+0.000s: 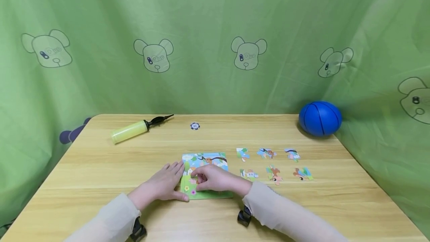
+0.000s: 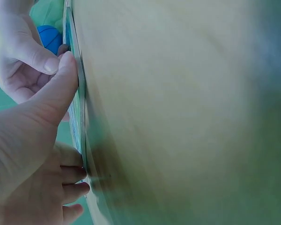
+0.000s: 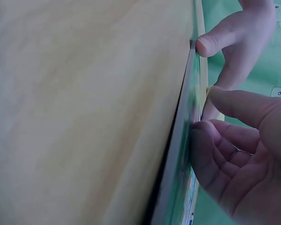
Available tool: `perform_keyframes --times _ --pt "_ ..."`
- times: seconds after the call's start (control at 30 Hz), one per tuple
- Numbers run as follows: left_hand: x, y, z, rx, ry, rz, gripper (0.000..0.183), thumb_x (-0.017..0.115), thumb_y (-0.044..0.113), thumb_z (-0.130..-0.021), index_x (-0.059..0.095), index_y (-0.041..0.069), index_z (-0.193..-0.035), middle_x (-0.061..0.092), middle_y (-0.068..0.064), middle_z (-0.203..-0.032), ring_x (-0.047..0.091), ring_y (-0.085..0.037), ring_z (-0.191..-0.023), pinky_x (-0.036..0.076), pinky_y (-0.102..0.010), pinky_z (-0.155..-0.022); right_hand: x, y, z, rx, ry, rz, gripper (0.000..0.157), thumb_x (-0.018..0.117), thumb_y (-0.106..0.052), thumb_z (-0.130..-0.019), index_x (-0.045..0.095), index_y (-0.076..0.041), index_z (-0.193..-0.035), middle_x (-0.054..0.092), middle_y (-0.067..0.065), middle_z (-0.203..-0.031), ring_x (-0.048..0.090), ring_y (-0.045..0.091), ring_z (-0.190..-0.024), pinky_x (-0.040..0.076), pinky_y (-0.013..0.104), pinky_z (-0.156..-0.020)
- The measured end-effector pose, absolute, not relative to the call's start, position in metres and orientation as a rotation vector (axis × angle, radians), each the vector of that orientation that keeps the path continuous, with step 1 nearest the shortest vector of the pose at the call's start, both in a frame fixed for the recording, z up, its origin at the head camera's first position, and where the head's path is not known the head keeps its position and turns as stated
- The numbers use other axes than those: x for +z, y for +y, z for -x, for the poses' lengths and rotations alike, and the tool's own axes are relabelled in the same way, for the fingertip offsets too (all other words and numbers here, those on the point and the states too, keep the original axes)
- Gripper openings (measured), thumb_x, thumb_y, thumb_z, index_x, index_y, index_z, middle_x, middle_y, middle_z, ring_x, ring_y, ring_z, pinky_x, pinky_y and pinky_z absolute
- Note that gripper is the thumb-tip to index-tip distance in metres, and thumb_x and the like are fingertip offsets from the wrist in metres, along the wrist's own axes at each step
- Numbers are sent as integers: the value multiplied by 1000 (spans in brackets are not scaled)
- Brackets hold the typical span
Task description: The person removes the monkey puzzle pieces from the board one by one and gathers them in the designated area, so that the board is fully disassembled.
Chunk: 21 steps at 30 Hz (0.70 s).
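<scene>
A picture puzzle board, with a bird on a branch and flowers in its design, lies on the table before me. My left hand rests along its left side, fingers spread, with the thumb at the near left corner. Over the middle of the board is my right hand, its fingers bent and fingertips at the picture. A gap shows between its thumb and bent fingers, and I see nothing held there. Part of the picture is hidden under this hand.
Several loose puzzle pieces lie in two rows right of the board, among them a bird piece and a house piece. A blue ball sits at the back right. Farther back left are a yellow hand pump and a round chip.
</scene>
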State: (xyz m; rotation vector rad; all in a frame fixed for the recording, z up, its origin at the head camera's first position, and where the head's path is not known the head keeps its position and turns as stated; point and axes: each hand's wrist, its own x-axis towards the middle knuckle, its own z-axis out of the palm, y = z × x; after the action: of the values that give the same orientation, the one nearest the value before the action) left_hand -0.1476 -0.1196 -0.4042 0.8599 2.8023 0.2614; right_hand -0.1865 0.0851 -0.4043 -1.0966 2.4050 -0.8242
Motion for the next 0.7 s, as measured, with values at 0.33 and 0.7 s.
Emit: perform_keyframes --times 0.33,0.7 --pt "-405 -119 148 257 2809 -880 105 60 64 -72 28 -11 -138 23 -26 -145 23 -39 -132 18 -49 -107 -404 78 183 -574 2521 1097 46 73 -16 -79 60 0 -120 46 -7 -70 40 5 -63 36 18 -55" --pt "-405 -119 147 275 2808 -871 105 61 64 -72 28 -11 -138 23 -26 -145 23 -38 -132 19 -49 -107 -404 79 185 -640 2491 1078 37 72 -8 -78 60 -2 -112 48 -8 -70 42 4 -61 40 18 -58"
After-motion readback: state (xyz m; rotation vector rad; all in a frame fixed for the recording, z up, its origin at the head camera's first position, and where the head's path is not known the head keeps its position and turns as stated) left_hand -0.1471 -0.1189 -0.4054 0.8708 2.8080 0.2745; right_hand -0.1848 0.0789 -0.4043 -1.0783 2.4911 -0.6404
